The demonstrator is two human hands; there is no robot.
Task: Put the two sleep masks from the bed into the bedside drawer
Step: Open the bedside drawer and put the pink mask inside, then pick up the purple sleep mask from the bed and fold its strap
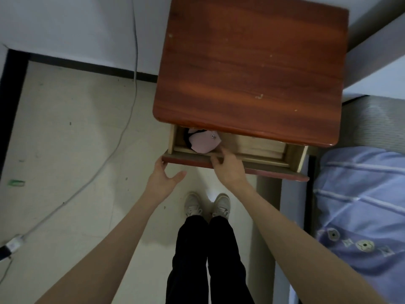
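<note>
While the bedside drawer (232, 160) stands pulled partway out from under the reddish wooden nightstand top (252, 69), a pink sleep mask (202, 142) lies in its left end, at about 10 o'clock from the right hand (228, 165). The mask's long axis runs roughly from 8 o'clock to 2 o'clock, its near edge resting against the inside of the drawer front. A dark strap or a second dark mask (189, 134) curves around its left side; which of the two it is cannot be told, as most of it sits in shadow under the top. The remaining pale wood floor of the drawer, toward 3 o'clock, shows nothing else.

The right hand lies over the top edge of the drawer front near its middle, fingers curled down over the edge, its grip closed on the wood, just beside the mask. The left hand (165, 179) is at the drawer front's left corner, fingertips touching the corner, thumb spread out to the side, its grip spread and holding nothing.

At 3 o'clock lies the bed with a blue striped cover (361, 205). A grey cable (122, 132) trails across the pale floor at 9 o'clock. Two grey shoes (207, 205) stand below the drawer.
</note>
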